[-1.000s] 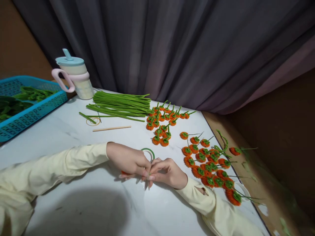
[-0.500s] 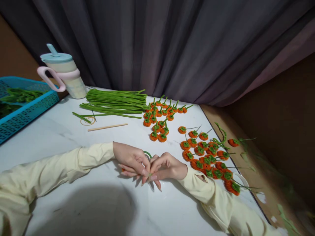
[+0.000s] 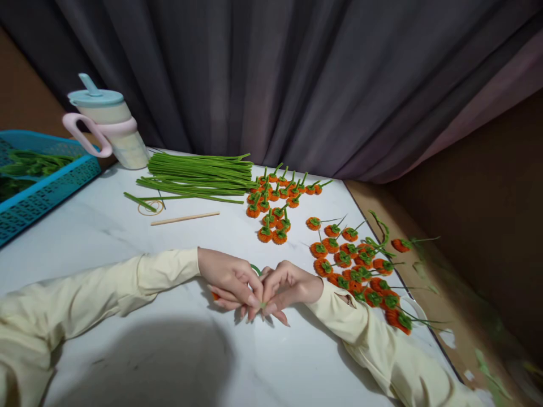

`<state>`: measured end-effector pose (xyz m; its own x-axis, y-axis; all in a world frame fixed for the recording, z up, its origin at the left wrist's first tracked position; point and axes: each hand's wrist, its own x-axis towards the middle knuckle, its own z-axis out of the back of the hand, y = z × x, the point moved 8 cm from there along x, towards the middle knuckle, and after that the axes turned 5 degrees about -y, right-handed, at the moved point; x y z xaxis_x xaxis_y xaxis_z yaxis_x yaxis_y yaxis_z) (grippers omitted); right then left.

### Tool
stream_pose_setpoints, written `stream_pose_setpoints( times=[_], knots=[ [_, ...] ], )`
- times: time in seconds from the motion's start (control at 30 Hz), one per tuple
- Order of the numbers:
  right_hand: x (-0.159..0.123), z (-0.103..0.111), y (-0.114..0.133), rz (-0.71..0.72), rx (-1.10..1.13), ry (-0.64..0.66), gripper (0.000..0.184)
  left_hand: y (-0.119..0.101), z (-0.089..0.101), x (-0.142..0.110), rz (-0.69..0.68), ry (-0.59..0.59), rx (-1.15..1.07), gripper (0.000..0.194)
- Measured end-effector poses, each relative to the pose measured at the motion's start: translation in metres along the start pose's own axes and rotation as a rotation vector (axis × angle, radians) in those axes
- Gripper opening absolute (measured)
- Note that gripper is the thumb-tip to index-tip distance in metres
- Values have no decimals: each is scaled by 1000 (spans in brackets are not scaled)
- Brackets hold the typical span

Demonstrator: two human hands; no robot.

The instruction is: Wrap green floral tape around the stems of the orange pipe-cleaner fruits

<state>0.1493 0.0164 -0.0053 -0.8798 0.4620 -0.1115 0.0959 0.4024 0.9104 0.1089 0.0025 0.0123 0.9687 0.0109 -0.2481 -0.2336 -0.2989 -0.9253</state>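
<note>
My left hand (image 3: 231,281) and my right hand (image 3: 293,287) meet low over the table, their thumbs and fingertips pinched together. A small pale green bit (image 3: 263,306), perhaps pipe cleaner, shows between the fingertips. Beneath my left fingers peeks an orange edge (image 3: 215,295), like the pipe-cleaner pumpkins nearby; the fingers cover most of it. Just behind the hands a green curved edge (image 3: 255,269) is partly hidden. To the right lie several orange pumpkins (image 3: 343,258) with green tops and thin stems. More short-stemmed orange pumpkins (image 3: 279,236) stand farther back.
Green pipe cleaners (image 3: 199,170) lie bundled at the back, with a wooden stick (image 3: 185,219) and a rubber band (image 3: 150,208) in front. A lidded tumbler (image 3: 127,144) stands back left beside a blue basket (image 3: 51,202) of green pieces. A dark curtain (image 3: 254,73) hangs behind.
Both hands have shifted slightly to the right together, still pinched at the fingertips. The things on the table look the same.
</note>
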Motion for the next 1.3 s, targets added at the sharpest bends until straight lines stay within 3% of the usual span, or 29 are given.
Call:
stream_pose_setpoints(
  times=[0.2,0.73,0.97,1.3],
  knots=[
    [-1,4,0,10,-12,-96,22,7,9,-5,10,-30,-45,23],
    [0,-3,-1,-97,-3,-101,23,8,11,-5,26,-67,98,31],
    [-3,-2,-3,-135,-152,-191,31,7,13,-4,11,-70,147,32],
    [-4,-7,7,-15,-405,-215,38,13,15,-5,38,-77,25,24]
  ],
)
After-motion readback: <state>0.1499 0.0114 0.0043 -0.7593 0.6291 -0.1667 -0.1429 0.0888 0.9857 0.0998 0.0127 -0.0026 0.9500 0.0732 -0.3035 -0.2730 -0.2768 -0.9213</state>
